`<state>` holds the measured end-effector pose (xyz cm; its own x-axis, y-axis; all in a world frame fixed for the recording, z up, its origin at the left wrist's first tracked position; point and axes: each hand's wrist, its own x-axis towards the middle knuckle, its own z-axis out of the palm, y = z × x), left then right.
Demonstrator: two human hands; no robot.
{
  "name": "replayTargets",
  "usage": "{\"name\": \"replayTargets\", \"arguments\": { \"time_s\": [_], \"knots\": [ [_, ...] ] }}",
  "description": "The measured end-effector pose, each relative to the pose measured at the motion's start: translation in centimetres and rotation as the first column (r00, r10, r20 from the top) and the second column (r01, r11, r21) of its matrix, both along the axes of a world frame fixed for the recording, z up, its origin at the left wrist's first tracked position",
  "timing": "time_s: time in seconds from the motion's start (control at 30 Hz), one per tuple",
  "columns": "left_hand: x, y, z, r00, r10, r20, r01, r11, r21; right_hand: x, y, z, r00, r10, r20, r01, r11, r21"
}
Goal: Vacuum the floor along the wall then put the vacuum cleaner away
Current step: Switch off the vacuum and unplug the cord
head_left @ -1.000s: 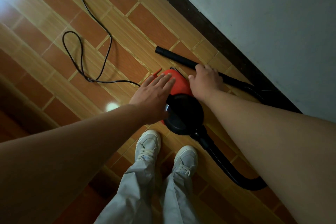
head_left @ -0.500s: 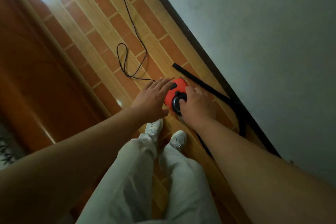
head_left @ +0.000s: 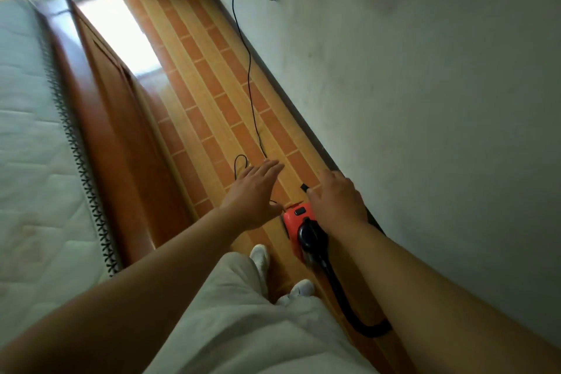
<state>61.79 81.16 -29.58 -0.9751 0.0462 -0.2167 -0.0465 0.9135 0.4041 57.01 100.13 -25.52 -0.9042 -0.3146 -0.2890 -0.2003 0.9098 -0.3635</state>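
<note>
You stand in a narrow strip of orange-and-tan tiled floor [head_left: 194, 48], with the grey wall [head_left: 425, 100] on your right and a wooden bed frame [head_left: 121, 130] with its mattress [head_left: 30, 130] on your left. The red vacuum cleaner [head_left: 294, 220] sits on the tiles near the wall, just ahead of your white shoes [head_left: 260, 255]. Its long axis runs along the wall, red end pointing away from you. The black hose [head_left: 337, 285] trails back toward you. The power cord [head_left: 249, 70] runs up the floor to the wall. Your left hand [head_left: 253, 193] hovers flat, fingers straight, just beside the vacuum cleaner. Your right hand [head_left: 337, 200] lies over its wall side; I cannot tell its grasp.
</note>
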Motion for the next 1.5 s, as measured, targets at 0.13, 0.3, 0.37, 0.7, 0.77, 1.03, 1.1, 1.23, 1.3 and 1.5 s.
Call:
{"name": "replayTargets", "arguments": {
  "time_s": [0.13,0.3,0.37,0.7,0.77,1.03,1.1,1.23,1.3,1.5],
  "knots": [
    [-0.5,-2.6,1.3,0.999,0.049,0.004,-0.049,0.998,0.027,-1.4,-2.2,1.5,0.998,-0.056,0.004,0.056,0.997,-0.045],
    [-3.7,-7.8,2.3,0.995,0.097,0.002,-0.096,0.990,0.104,-4.2,-7.9,2.1,0.992,-0.124,0.034,0.127,0.985,-0.112],
    [-5.8,-10.7,2.7,0.994,0.105,-0.005,-0.103,0.983,0.151,-5.9,-11.0,2.2,0.987,-0.155,0.046,0.160,0.978,-0.133],
    [-16.8,-26.3,8.0,0.995,0.083,-0.055,-0.068,0.969,0.239,-14.6,-26.3,6.2,0.955,-0.296,0.022,0.294,0.932,-0.213],
    [-18.8,-27.5,9.2,0.994,0.081,-0.072,-0.059,0.963,0.262,-16.1,-27.8,7.2,0.949,-0.314,-0.004,0.305,0.924,-0.231],
    [-23.3,-28.2,10.8,0.987,0.124,-0.104,-0.088,0.951,0.297,-20.7,-29.7,7.5,0.932,-0.361,-0.044,0.332,0.894,-0.301],
    [-23.5,-28.4,10.8,0.982,0.163,-0.094,-0.127,0.944,0.304,-21.7,-30.3,7.2,0.936,-0.352,-0.017,0.326,0.883,-0.337],
    [-23.6,-29.7,10.8,0.976,0.191,-0.100,-0.155,0.944,0.290,-23.5,-32.2,7.2,0.944,-0.327,0.038,0.314,0.862,-0.398],
    [-24.0,-31.1,10.6,0.973,0.207,-0.104,-0.171,0.944,0.284,-24.3,-33.7,7.3,0.948,-0.313,0.065,0.310,0.855,-0.416],
    [-27.2,-37.8,9.8,0.953,0.279,-0.119,-0.231,0.923,0.308,-29.0,-40.9,6.7,0.931,-0.330,0.156,0.365,0.817,-0.446]
  ]
}}
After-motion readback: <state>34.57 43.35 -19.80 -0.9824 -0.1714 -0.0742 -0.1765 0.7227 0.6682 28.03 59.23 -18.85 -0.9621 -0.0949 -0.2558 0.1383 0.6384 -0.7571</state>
